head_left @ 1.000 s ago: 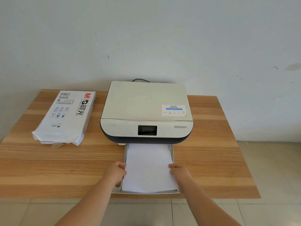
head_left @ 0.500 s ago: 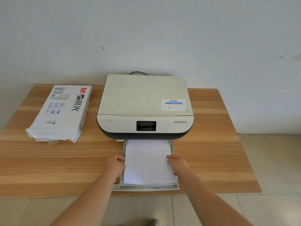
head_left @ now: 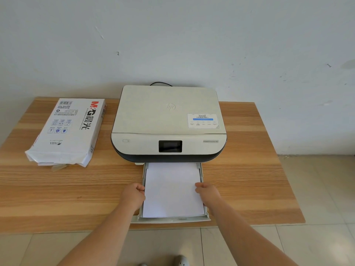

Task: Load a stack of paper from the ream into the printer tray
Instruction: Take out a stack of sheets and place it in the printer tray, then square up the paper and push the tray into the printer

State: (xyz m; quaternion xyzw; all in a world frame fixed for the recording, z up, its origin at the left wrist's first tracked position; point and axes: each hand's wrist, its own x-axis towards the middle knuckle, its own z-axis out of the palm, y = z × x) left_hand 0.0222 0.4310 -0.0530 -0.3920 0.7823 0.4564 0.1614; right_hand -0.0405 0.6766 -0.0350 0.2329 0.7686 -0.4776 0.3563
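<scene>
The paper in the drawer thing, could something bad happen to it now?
Maybe. The paper stack lies in the pulled-out tray, with the left hand and right hand on its side edges. If one hand pushes harder, the sheets could skew or buckle and later jam in the printer. The tray also sticks out past the table edge, so leaning on its front might strain or tip it.

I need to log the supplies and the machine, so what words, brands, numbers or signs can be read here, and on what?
"M&G" with two large Chinese characters: paper ream wrapper, red and black.
"70": the wrapper's side edge.
"hp" logo: printer lid.
White-and-blue sticker on the lid: Chinese text, too small to read.
Barcode, icons and fine print on the wrapper, the printer's model badge: too blurred.
</scene>
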